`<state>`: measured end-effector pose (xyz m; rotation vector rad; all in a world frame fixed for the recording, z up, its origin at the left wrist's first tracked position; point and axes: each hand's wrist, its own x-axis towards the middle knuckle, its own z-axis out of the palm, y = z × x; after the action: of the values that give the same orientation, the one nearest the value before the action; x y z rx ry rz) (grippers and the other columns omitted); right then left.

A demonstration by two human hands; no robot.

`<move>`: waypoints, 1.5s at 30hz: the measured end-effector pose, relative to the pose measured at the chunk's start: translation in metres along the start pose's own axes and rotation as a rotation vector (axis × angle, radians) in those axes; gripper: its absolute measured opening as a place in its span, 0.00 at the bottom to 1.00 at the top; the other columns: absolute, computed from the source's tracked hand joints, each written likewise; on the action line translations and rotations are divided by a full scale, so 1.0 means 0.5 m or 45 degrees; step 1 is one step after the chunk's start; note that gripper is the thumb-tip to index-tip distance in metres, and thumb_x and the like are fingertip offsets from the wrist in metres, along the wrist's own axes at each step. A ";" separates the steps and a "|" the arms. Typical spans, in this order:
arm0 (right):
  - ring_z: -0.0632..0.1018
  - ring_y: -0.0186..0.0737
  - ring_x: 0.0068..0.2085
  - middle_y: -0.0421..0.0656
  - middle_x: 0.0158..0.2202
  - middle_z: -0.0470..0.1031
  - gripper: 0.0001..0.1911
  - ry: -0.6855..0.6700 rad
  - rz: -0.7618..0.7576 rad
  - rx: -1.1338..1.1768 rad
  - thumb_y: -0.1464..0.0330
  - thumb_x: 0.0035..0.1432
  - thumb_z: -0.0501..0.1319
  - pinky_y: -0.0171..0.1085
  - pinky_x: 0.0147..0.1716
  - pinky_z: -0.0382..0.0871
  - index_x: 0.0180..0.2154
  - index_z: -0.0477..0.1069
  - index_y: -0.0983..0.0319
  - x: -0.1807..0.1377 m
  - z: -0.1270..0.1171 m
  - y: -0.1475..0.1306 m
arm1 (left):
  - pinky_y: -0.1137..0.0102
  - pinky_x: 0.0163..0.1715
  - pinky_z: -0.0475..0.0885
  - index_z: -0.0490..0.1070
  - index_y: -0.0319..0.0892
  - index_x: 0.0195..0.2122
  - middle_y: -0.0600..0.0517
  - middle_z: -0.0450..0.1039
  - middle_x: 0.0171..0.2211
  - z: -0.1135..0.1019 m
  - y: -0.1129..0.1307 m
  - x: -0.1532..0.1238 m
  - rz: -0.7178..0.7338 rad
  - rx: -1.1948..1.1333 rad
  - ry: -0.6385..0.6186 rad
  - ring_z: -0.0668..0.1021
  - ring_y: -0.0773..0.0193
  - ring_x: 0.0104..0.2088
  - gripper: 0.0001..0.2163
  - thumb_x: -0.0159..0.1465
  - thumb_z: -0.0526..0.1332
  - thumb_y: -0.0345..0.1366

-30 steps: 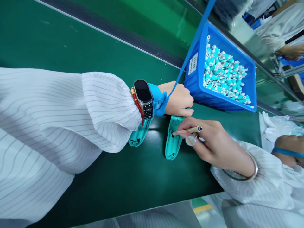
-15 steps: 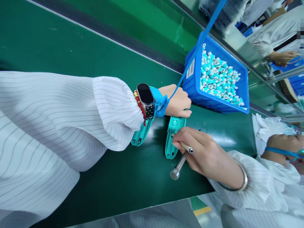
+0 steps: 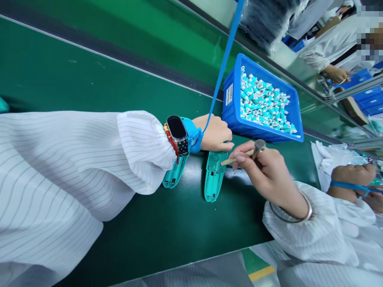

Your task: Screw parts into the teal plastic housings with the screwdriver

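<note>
1. Head view: the left hand (image 3: 214, 133) lay on the green surface (image 3: 89, 79), fingers curled into a narrow grip, their tips on the far end of a teal housing (image 3: 213, 179) that stretched away from it toward 6 o'clock.
2. The right hand (image 3: 263, 167), at 3 o'clock of that housing, kept a closed grip on a wooden stick (image 3: 236, 158), whose tip touched the housing's upper part. A metal-headed tool (image 3: 259, 145) stuck up from the same hand.
3. A second teal housing (image 3: 173, 177) lay at 9 o'clock of the first, half under the left wrist, which wore a smartwatch (image 3: 177, 128) and a blue wrist strap (image 3: 193, 133).
4. A blue cord (image 3: 223, 67) ran up from the strap toward 12 o'clock.
5. A blue bin (image 3: 254, 129) stood at 1 o'clock of the left hand, just beside it, filled with small teal-and-white parts (image 3: 263, 105).
6. At 3 o'clock, by the frame edge, a co-worker's hand (image 3: 350, 175) rested, closed.
</note>
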<state>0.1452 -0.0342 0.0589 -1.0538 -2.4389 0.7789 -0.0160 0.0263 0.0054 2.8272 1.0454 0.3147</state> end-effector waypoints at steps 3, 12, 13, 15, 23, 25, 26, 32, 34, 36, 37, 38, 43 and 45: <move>0.70 0.30 0.25 0.41 0.27 0.72 0.10 -0.062 0.024 0.098 0.69 0.62 0.52 0.32 0.26 0.64 0.30 0.66 0.63 0.002 0.011 0.001 | 0.71 0.23 0.49 0.75 0.40 0.33 0.45 0.72 0.24 -0.007 0.001 0.001 -0.017 0.006 -0.064 0.73 0.60 0.26 0.20 0.65 0.46 0.45; 0.65 0.28 0.23 0.38 0.24 0.67 0.08 -0.135 -0.029 0.118 0.70 0.62 0.52 0.31 0.24 0.58 0.31 0.66 0.65 0.009 0.020 -0.003 | 0.70 0.24 0.52 0.74 0.42 0.33 0.47 0.73 0.27 -0.022 0.006 0.003 -0.074 0.038 -0.232 0.73 0.61 0.28 0.22 0.65 0.42 0.45; 0.64 0.28 0.22 0.37 0.23 0.66 0.08 -0.141 -0.035 0.103 0.70 0.62 0.52 0.31 0.23 0.57 0.32 0.66 0.65 0.010 0.022 -0.001 | 0.70 0.24 0.52 0.74 0.41 0.33 0.48 0.73 0.26 -0.021 0.005 0.002 -0.076 0.040 -0.229 0.73 0.61 0.28 0.22 0.65 0.42 0.45; 0.64 0.28 0.22 0.37 0.23 0.67 0.07 -0.151 -0.050 0.083 0.70 0.62 0.52 0.31 0.23 0.57 0.32 0.66 0.64 0.010 0.026 0.002 | 0.70 0.24 0.52 0.74 0.41 0.32 0.47 0.73 0.26 -0.021 0.005 0.001 -0.074 0.034 -0.217 0.73 0.62 0.27 0.22 0.65 0.43 0.45; 0.73 0.35 0.32 0.43 0.34 0.73 0.06 -0.378 -0.028 -0.070 0.73 0.61 0.48 0.34 0.30 0.63 0.35 0.62 0.62 0.003 0.035 -0.015 | 0.70 0.22 0.50 0.74 0.42 0.31 0.48 0.74 0.26 -0.022 0.003 0.002 -0.067 0.049 -0.258 0.73 0.63 0.25 0.20 0.64 0.45 0.45; 0.72 0.35 0.30 0.42 0.32 0.71 0.06 -0.410 -0.039 -0.121 0.75 0.60 0.48 0.34 0.27 0.63 0.35 0.61 0.62 0.001 0.036 -0.020 | 0.70 0.22 0.51 0.74 0.42 0.30 0.48 0.74 0.26 -0.020 0.002 0.003 -0.059 0.061 -0.252 0.73 0.62 0.26 0.21 0.64 0.45 0.45; 0.71 0.35 0.29 0.42 0.32 0.71 0.06 -0.429 -0.048 -0.135 0.76 0.60 0.48 0.33 0.27 0.63 0.35 0.61 0.63 0.001 0.036 -0.021 | 0.70 0.22 0.51 0.74 0.42 0.30 0.48 0.74 0.26 -0.018 0.002 0.003 -0.056 0.066 -0.246 0.73 0.62 0.26 0.21 0.64 0.44 0.45; 0.71 0.36 0.31 0.45 0.33 0.70 0.07 -0.522 -0.118 -0.111 0.75 0.61 0.47 0.35 0.30 0.64 0.35 0.62 0.64 0.011 0.031 -0.012 | 0.70 0.22 0.52 0.74 0.41 0.30 0.47 0.74 0.26 -0.017 0.001 0.002 -0.060 0.083 -0.252 0.73 0.62 0.25 0.22 0.65 0.43 0.45; 0.70 0.35 0.30 0.45 0.33 0.71 0.08 -0.561 -0.151 -0.076 0.72 0.62 0.46 0.36 0.30 0.63 0.34 0.62 0.64 0.019 0.027 -0.007 | 0.70 0.22 0.53 0.74 0.42 0.30 0.47 0.74 0.26 -0.018 0.000 0.003 -0.054 0.086 -0.262 0.73 0.62 0.25 0.22 0.65 0.43 0.45; 0.69 0.35 0.30 0.45 0.33 0.71 0.10 -0.613 -0.177 -0.061 0.71 0.64 0.45 0.36 0.30 0.63 0.34 0.63 0.64 0.029 0.022 -0.004 | 0.70 0.22 0.53 0.74 0.42 0.31 0.47 0.74 0.27 -0.019 0.000 0.003 -0.057 0.092 -0.272 0.74 0.61 0.26 0.22 0.65 0.43 0.45; 0.69 0.34 0.29 0.45 0.32 0.71 0.11 -0.643 -0.186 -0.063 0.70 0.64 0.45 0.35 0.30 0.62 0.33 0.63 0.64 0.035 0.018 -0.003 | 0.70 0.22 0.53 0.74 0.42 0.31 0.47 0.74 0.27 -0.018 0.000 0.003 -0.059 0.095 -0.276 0.74 0.61 0.26 0.22 0.65 0.43 0.45; 0.68 0.34 0.29 0.44 0.31 0.71 0.12 -0.669 -0.195 -0.064 0.69 0.64 0.45 0.35 0.29 0.62 0.33 0.64 0.64 0.040 0.015 -0.003 | 0.70 0.22 0.52 0.74 0.42 0.31 0.47 0.74 0.27 -0.018 0.000 0.004 -0.059 0.096 -0.277 0.74 0.61 0.26 0.22 0.65 0.43 0.45; 0.66 0.34 0.29 0.43 0.31 0.71 0.13 -0.775 -0.241 -0.052 0.70 0.64 0.45 0.35 0.29 0.60 0.34 0.66 0.65 0.060 0.008 -0.005 | 0.70 0.22 0.50 0.74 0.41 0.30 0.47 0.74 0.26 -0.015 0.001 0.006 -0.045 0.104 -0.267 0.73 0.62 0.26 0.22 0.65 0.43 0.45; 0.66 0.34 0.28 0.44 0.31 0.71 0.13 -0.808 -0.233 -0.088 0.70 0.64 0.45 0.35 0.28 0.59 0.34 0.66 0.65 0.060 0.010 -0.008 | 0.70 0.21 0.49 0.74 0.41 0.29 0.47 0.73 0.25 -0.016 0.002 0.006 -0.039 0.111 -0.271 0.73 0.62 0.26 0.22 0.65 0.43 0.44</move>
<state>0.1210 -0.0157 0.0610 -0.6511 -3.0489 1.1004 -0.0153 0.0277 0.0140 2.8375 1.0785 -0.0359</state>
